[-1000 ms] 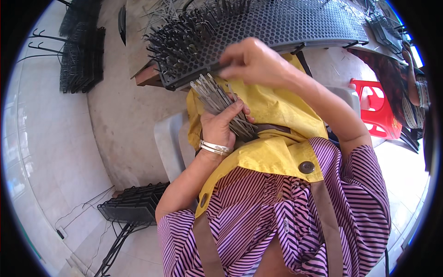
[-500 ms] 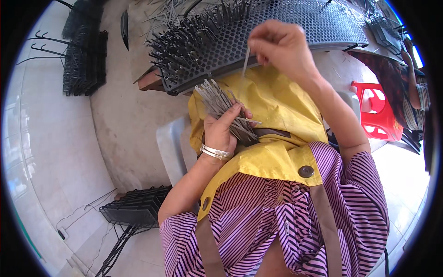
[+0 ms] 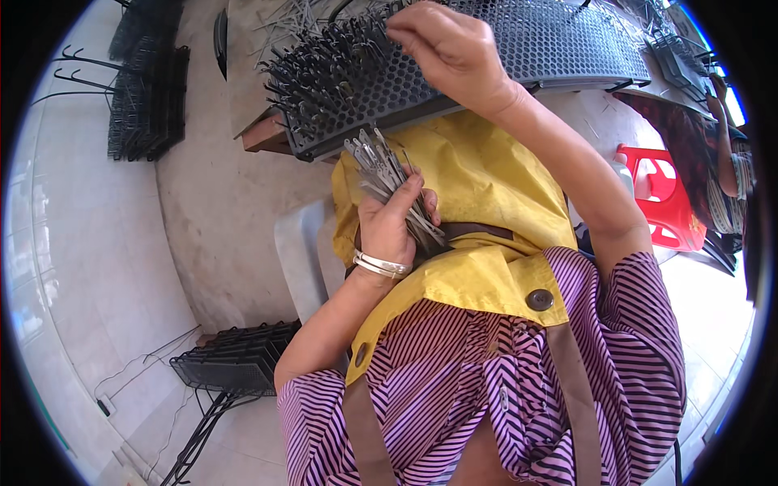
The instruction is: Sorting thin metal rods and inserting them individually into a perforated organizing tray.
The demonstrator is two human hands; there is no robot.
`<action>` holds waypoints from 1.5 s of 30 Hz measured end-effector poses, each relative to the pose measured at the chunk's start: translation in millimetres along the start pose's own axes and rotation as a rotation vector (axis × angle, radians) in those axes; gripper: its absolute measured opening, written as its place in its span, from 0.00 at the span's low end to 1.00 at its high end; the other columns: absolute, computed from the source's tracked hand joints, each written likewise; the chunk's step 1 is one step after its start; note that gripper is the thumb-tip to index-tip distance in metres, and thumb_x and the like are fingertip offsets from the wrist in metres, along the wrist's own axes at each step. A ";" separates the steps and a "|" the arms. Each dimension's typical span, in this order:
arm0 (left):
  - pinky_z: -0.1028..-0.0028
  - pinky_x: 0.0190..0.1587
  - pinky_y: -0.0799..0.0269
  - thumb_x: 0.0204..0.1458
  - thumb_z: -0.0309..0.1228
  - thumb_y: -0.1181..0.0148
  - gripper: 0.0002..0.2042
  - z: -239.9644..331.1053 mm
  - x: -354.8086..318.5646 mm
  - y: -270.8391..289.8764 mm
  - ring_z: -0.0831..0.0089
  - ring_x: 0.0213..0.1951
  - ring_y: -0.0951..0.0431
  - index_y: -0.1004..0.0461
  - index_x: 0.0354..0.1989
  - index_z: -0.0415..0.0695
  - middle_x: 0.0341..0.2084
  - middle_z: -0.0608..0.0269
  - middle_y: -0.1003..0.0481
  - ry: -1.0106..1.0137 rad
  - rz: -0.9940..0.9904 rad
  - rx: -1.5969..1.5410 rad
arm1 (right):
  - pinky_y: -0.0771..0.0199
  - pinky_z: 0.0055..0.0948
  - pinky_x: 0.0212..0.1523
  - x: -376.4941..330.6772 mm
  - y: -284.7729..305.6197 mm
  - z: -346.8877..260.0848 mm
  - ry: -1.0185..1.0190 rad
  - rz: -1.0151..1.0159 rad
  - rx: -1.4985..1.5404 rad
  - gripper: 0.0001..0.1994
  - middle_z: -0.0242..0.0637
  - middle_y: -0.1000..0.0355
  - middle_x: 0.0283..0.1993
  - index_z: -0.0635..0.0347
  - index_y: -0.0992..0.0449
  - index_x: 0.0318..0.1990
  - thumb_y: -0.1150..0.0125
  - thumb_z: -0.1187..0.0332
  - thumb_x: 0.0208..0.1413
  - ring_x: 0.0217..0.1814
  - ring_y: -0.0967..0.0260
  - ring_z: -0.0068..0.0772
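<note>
Gripping a fanned bundle of flat metal strips [image 3: 387, 182], the left hand [image 3: 391, 227] is closed around them just below the near edge of the perforated black tray [image 3: 519, 49]. Above that edge, the right hand [image 3: 450, 49] pinches its fingertips together over the tray's holes; what they hold is too small to tell. Dark pins [image 3: 324, 73] bristle from the tray's left part. A yellow apron [image 3: 478, 194] lies beneath the tray, a red plastic stool [image 3: 660, 194] to its right, stacked black wire racks [image 3: 146, 97] to its left.

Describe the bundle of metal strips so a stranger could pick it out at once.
Start at the yellow apron on the person's lap. Against it, the left hand, wearing silver bangles, grips the bundle of metal strips. Unlike the dark pins standing in the perforated board above, these are loose, flat and silvery.
</note>
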State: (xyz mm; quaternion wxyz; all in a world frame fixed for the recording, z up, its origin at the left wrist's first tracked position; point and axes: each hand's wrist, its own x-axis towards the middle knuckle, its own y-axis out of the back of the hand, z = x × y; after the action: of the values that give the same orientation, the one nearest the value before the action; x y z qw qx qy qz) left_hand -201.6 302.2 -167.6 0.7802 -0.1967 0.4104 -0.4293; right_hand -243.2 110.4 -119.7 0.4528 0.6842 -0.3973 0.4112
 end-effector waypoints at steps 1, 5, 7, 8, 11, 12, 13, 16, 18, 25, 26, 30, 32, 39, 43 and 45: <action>0.74 0.21 0.34 0.48 0.22 0.49 0.05 0.2 0.0 1.1 0.72 0.23 0.31 0.35 0.34 0.39 0.28 0.62 0.32 -0.001 0.003 -0.002 | 0.37 0.33 0.21 3.3 1.6 -7.3 -0.119 -0.148 0.010 0.06 0.45 0.35 0.24 0.65 0.33 0.29 0.45 0.82 0.42 0.23 0.35 0.47; 0.74 0.21 0.32 0.48 0.22 0.49 0.05 -0.3 -0.3 -0.5 0.71 0.24 0.30 0.35 0.34 0.39 0.28 0.62 0.32 0.011 -0.002 0.011 | 0.36 0.33 0.21 4.7 -1.5 -2.4 -0.093 -0.155 0.017 0.05 0.45 0.36 0.23 0.64 0.33 0.28 0.45 0.81 0.42 0.23 0.36 0.47; 0.74 0.21 0.32 0.48 0.21 0.49 0.06 -1.1 -0.3 -1.0 0.71 0.24 0.30 0.35 0.34 0.39 0.27 0.62 0.32 0.005 -0.016 0.020 | 0.35 0.33 0.22 -4.7 -10.5 6.8 -0.099 -0.188 -0.044 0.04 0.42 0.35 0.22 0.64 0.32 0.27 0.47 0.80 0.40 0.23 0.34 0.43; 0.74 0.21 0.31 0.47 0.21 0.48 0.06 -1.4 0.1 0.2 0.71 0.24 0.29 0.35 0.34 0.39 0.27 0.62 0.32 -0.002 -0.017 0.025 | 0.33 0.33 0.23 -7.0 -14.5 8.4 -0.101 -0.224 -0.097 0.04 0.40 0.34 0.20 0.63 0.31 0.25 0.49 0.79 0.38 0.22 0.33 0.40; 0.74 0.21 0.30 0.46 0.21 0.47 0.07 -1.0 -0.5 0.0 0.70 0.24 0.29 0.35 0.34 0.39 0.25 0.61 0.32 -0.008 -0.004 0.034 | 0.34 0.41 0.27 -10.5 -15.5 9.5 -0.219 -0.421 -0.189 0.05 0.45 0.35 0.22 0.62 0.33 0.24 0.50 0.77 0.33 0.27 0.35 0.50; 0.74 0.21 0.30 0.46 0.20 0.47 0.07 -0.5 -0.5 -0.2 0.70 0.24 0.29 0.35 0.34 0.38 0.24 0.60 0.32 -0.008 0.010 0.037 | 0.34 0.41 0.27 -12.3 -15.1 9.9 -0.220 -0.422 -0.190 0.05 0.45 0.35 0.22 0.62 0.33 0.24 0.50 0.77 0.33 0.27 0.35 0.50; 0.74 0.21 0.30 0.46 0.20 0.47 0.07 -0.3 -0.2 0.0 0.70 0.24 0.29 0.35 0.34 0.38 0.24 0.60 0.32 -0.007 0.010 0.036 | 0.33 0.39 0.28 -15.3 -13.5 10.4 -0.237 -0.456 -0.224 0.07 0.44 0.33 0.24 0.62 0.32 0.27 0.50 0.78 0.36 0.28 0.34 0.49; 0.74 0.21 0.30 0.45 0.21 0.46 0.08 -2.1 -0.4 -1.3 0.70 0.24 0.29 0.35 0.34 0.38 0.24 0.60 0.32 -0.021 -0.003 0.055 | 0.31 0.35 0.29 -23.9 -9.3 9.4 -0.270 -0.519 -0.295 0.10 0.43 0.30 0.28 0.62 0.29 0.34 0.50 0.79 0.40 0.29 0.33 0.48; 0.73 0.21 0.30 0.45 0.21 0.45 0.08 -1.0 -0.8 -2.6 0.69 0.24 0.29 0.35 0.34 0.38 0.24 0.59 0.31 -0.036 0.007 0.071 | 0.32 0.32 0.27 -23.5 -10.4 0.8 -0.317 -0.361 -0.252 0.08 0.45 0.30 0.28 0.63 0.29 0.35 0.46 0.75 0.43 0.26 0.32 0.43; 0.72 0.22 0.29 0.45 0.22 0.44 0.08 2.1 -0.6 -1.5 0.68 0.25 0.28 0.35 0.34 0.37 0.24 0.59 0.31 -0.066 0.001 0.079 | 0.36 0.18 0.22 -46.1 11.3 -56.7 -0.992 -0.674 0.397 0.05 0.33 0.32 0.19 0.67 0.30 0.29 0.42 0.76 0.43 0.19 0.36 0.19; 0.72 0.22 0.28 0.46 0.23 0.45 0.08 2.0 -1.2 -1.8 0.69 0.26 0.27 0.35 0.34 0.38 0.23 0.59 0.31 -0.048 -0.002 0.085 | 0.36 0.18 0.22 -44.6 13.6 -57.1 -0.991 -0.675 0.398 0.05 0.33 0.32 0.19 0.67 0.30 0.29 0.42 0.76 0.43 0.19 0.36 0.19; 0.72 0.24 0.27 0.47 0.24 0.46 0.07 0.3 0.3 0.4 0.70 0.27 0.28 0.35 0.34 0.37 0.24 0.59 0.31 -0.032 0.025 0.137 | 0.38 0.14 0.19 -28.3 22.9 -49.2 -1.114 -0.478 0.401 0.02 0.29 0.34 0.17 0.65 0.29 0.27 0.44 0.77 0.46 0.19 0.37 0.12; 0.72 0.24 0.27 0.47 0.25 0.46 0.08 1.3 0.0 -1.7 0.71 0.27 0.28 0.35 0.35 0.37 0.24 0.60 0.31 -0.012 0.034 0.115 | 0.39 0.13 0.18 -20.0 24.6 -39.5 -1.020 -0.371 0.318 0.01 0.27 0.34 0.17 0.65 0.29 0.27 0.45 0.76 0.47 0.18 0.38 0.10; 0.71 0.26 0.27 0.47 0.23 0.48 0.14 -0.5 1.8 0.7 0.72 0.27 0.29 0.37 0.43 0.35 0.24 0.61 0.32 0.021 -0.002 0.042 | 0.35 0.31 0.22 8.1 2.3 -17.4 -0.278 0.061 -0.082 0.05 0.44 0.34 0.23 0.64 0.32 0.29 0.44 0.80 0.42 0.24 0.34 0.44; 0.69 0.27 0.27 0.46 0.21 0.48 0.15 -0.5 1.8 1.3 0.70 0.28 0.28 0.38 0.44 0.35 0.26 0.61 0.32 0.014 0.014 0.090 | 0.36 0.27 0.20 1.9 -13.2 0.8 0.024 0.026 -0.232 0.05 0.44 0.34 0.21 0.63 0.31 0.29 0.43 0.80 0.42 0.20 0.34 0.38; 0.69 0.27 0.26 0.46 0.20 0.47 0.15 -0.5 2.4 3.3 0.68 0.27 0.27 0.37 0.43 0.34 0.26 0.60 0.31 0.012 0.006 0.100 | 0.33 0.30 0.21 -6.5 -23.8 4.2 0.014 0.000 -0.173 0.06 0.34 0.35 0.20 0.61 0.30 0.26 0.47 0.79 0.35 0.22 0.33 0.34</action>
State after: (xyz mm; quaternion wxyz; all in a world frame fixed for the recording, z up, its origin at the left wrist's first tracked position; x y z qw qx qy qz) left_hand -199.6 302.1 -171.2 0.7877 -0.1538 0.3938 -0.4482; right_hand -222.9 114.0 -133.7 0.5128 0.6397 -0.4280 0.3803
